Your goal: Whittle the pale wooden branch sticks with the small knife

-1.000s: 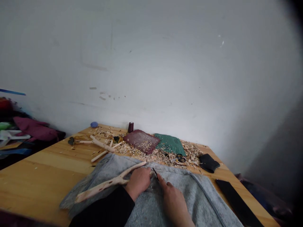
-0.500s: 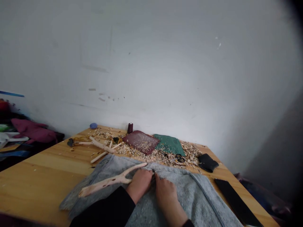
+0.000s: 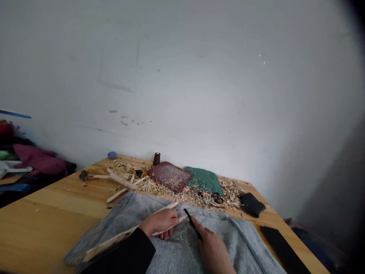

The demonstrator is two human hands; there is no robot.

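My left hand [image 3: 160, 223] is closed around one arm of a peeled, forked branch [image 3: 105, 244], whose thick end points toward the lower left. A pale tip of that arm sticks out past my fingers to the right. Gripped in my right hand [image 3: 212, 245] is a slim black knife [image 3: 191, 220], its point upward and left. The knife lies close by the branch tip; whether they touch I cannot tell. Beneath both hands spreads a grey cloth [image 3: 173, 253], with a few small shavings on it.
Wood shavings [image 3: 156, 187] cover the table's back, around a maroon sheet [image 3: 168, 177], a green sheet [image 3: 203, 180] and scissors [image 3: 218, 199]. Peeled sticks [image 3: 121, 179] lie back left, a thread spool [image 3: 156, 158] by the wall. At right are a black pouch [image 3: 252, 204] and a dark flat slab [image 3: 283, 247].
My hands have moved apart; the right has drawn back toward me, and the black knife now shows. My left hand and the branch have shifted slightly left and lower.
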